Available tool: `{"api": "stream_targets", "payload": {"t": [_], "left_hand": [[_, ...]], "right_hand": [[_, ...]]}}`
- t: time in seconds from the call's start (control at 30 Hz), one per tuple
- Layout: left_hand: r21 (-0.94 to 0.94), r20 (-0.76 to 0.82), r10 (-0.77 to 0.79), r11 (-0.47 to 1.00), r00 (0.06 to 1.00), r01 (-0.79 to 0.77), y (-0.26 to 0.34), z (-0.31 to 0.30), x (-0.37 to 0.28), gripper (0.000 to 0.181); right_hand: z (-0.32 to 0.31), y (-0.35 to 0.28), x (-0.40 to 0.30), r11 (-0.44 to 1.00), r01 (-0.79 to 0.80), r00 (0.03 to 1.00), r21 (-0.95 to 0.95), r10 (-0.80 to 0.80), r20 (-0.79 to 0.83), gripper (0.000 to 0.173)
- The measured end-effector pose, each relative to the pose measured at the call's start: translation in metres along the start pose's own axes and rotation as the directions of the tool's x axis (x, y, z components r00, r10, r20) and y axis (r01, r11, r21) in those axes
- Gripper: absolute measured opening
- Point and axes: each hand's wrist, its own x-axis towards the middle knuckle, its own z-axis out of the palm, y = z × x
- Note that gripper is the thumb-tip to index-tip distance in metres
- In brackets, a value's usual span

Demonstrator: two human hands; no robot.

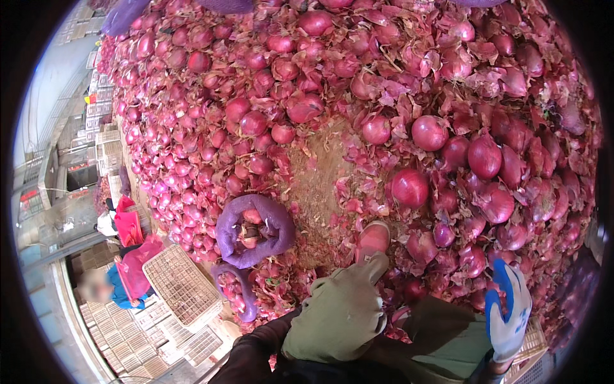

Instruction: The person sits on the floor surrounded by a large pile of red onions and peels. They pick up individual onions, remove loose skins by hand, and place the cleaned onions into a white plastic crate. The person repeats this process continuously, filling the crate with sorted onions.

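Observation:
My right hand (508, 309), in a white glove with a blue coated palm, is at the lower right beside my knee. Its thumb and fingers are apart and nothing is between them. My left hand is out of sight; its dark sleeve (259, 348) runs behind my bent knee in olive trousers. Red onions (410, 188) with loose papery skins lie heaped in front of me and on both sides. A purple mesh sack (280, 225) with a rolled rim stands left of centre with a few onions inside. Below it is a smaller rolled purple sack (249, 300), also holding onions.
My pinkish-red shoe (374, 240) rests on a strip of bare ground (314, 177) between the heaps. A plastic crate (182, 285) stands at the left, with stacked crates beyond. A person in blue (120, 288) holds red mesh near it. Another crate (532, 338) is behind my right hand.

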Motion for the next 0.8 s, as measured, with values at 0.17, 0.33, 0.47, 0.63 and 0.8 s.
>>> {"api": "stream_targets", "payload": {"t": [0.17, 0.33, 0.47, 0.63, 0.8], "left_hand": [[0.054, -0.007, -0.043, 0.998, 0.999, 0.043, 0.017, -0.02, -0.011, 0.018], [0.211, 0.01, 0.115, 0.971, 0.993, -0.115, 0.057, -0.079, 0.012, 0.016], [0.507, -0.206, 0.518, 0.782, 0.83, -0.363, 0.162, -0.187, 0.066, 0.016], [0.946, -0.231, 0.97, 0.244, 0.08, -0.215, 0.344, -0.331, 0.162, 0.056], [0.936, -0.324, 0.666, 0.123, 0.672, 0.329, 0.396, -0.317, 0.174, 0.082]], "right_hand": [[-0.017, -0.008, 0.005, 0.983, -0.168, 0.985, 0.08, 0.164, 0.053, 0.05], [-0.022, -0.013, -0.023, 0.989, -0.117, 0.987, -0.09, 0.126, 0.097, 0.047], [-0.007, -0.011, -0.076, 0.969, -0.226, 0.968, 0.102, 0.235, -0.088, 0.044], [0.043, 0.001, -0.167, 0.885, -0.267, 0.816, 0.382, 0.418, -0.399, 0.048], [0.06, 0.001, -0.186, 0.88, -0.448, 0.748, 0.155, 0.464, -0.474, 0.038]]}}
